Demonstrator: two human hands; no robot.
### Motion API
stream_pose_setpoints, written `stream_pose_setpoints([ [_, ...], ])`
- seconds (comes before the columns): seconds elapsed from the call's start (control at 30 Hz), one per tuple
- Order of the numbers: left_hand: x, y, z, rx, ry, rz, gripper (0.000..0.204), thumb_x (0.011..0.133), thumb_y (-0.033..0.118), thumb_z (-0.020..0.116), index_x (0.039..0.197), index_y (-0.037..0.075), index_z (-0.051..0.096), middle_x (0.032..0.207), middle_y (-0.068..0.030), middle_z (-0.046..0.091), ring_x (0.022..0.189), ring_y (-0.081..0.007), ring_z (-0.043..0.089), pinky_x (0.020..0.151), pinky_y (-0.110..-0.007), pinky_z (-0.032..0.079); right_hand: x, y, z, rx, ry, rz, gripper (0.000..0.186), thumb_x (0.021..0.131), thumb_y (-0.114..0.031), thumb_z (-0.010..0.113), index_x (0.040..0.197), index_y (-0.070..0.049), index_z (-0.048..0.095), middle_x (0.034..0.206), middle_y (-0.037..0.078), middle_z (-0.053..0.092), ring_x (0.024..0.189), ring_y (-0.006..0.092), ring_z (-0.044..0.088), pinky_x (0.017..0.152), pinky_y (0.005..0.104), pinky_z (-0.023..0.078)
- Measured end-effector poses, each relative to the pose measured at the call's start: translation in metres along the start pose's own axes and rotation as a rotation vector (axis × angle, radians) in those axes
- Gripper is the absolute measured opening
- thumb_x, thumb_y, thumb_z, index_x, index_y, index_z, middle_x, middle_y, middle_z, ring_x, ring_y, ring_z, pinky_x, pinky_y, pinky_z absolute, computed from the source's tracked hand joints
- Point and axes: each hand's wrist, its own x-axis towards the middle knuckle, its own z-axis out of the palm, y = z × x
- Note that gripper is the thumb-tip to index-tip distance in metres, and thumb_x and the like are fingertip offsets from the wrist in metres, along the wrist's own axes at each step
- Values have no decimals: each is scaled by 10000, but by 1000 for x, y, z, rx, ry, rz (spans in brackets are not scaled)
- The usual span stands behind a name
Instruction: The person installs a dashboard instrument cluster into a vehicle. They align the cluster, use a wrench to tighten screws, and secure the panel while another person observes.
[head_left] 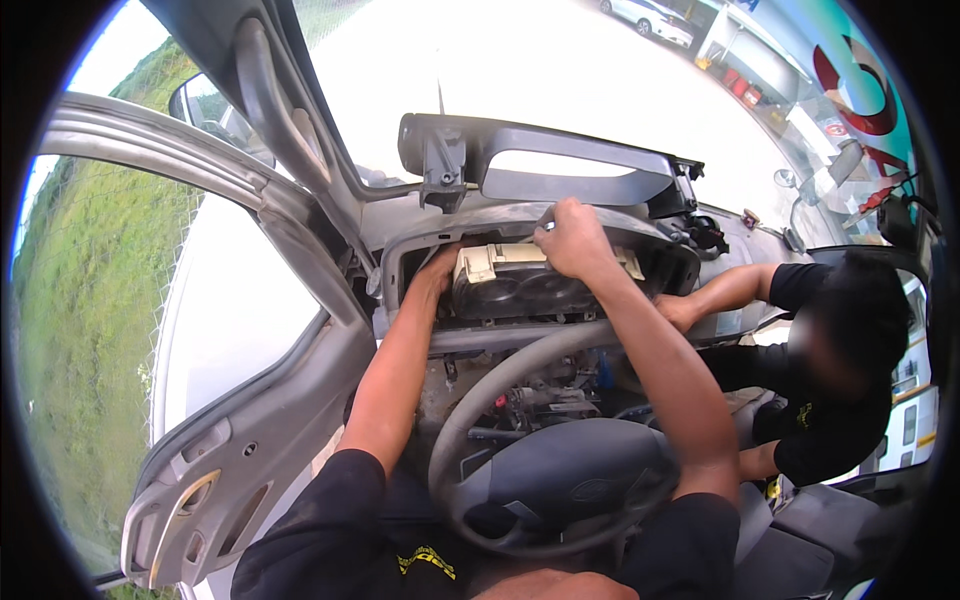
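An instrument cluster point(520, 294) with dark round dials and a cream-coloured housing sits in the dashboard's cavity, behind the steering wheel point(452, 425). My left hand point(440, 268) reaches in at the cluster's left end; its fingers are hidden behind the housing. Above the top edge, my right hand point(578, 240) is closed, knuckles up. A small shiny metal bit shows by its fingers, but what kind of thing it is I cannot make out. A grey cluster trim frame point(470, 190) with a wide opening rests on top of the dashboard, against the windshield.
At right, a co-worker in a black shirt point(850, 400) leans in, one hand point(682, 312) by the cluster's right end. Below the dash, wiring and brackets point(560, 395) lie exposed. The door point(240, 470) stands open at left. A dark fitting point(708, 235) sits right of the cavity.
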Motion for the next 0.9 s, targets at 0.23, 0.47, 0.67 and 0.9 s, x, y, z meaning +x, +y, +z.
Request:
stream_pose_setpoints([
  [0.23, -1, 2, -42, -27, -1, 5, 497, 1076, 340, 592, 1414, -23, 623, 1370, -147, 697, 1171, -234, 696, 1046, -400, 555, 1, -23, 10, 236, -121, 74, 212, 897, -103, 716, 948, 96, 767, 984, 347, 737, 1001, 469, 736, 921, 487, 598],
  [0.47, -15, 11, -32, -15, -27, 4, 489, 1075, 332, 594, 1411, -22, 625, 1367, -146, 698, 1169, -232, 696, 1044, -399, 557, 15, 3, 30, 262, -48, 132, 215, 922, -94, 682, 993, 95, 754, 981, 304, 760, 801, 392, 776, 849, 431, 613],
  [0.67, -18, 14, -30, -18, -50, 7, 483, 1075, 326, 596, 1409, -21, 627, 1364, -146, 700, 1167, -230, 697, 1042, -398, 558, 26, 22, 40, 423, -92, 268, 193, 892, -32, 633, 980, 117, 719, 828, 270, 730, 683, 337, 750, 682, 417, 587],
  [0.9, -17, 11, -27, -22, -66, 3, 476, 1074, 319, 598, 1406, -21, 628, 1361, -146, 701, 1165, -228, 698, 1039, -397, 559, 26, 16, 33, 181, 5, 333, 247, 865, -58, 664, 939, 175, 692, 823, 284, 729, 667, 332, 741, 620, 445, 552],
])
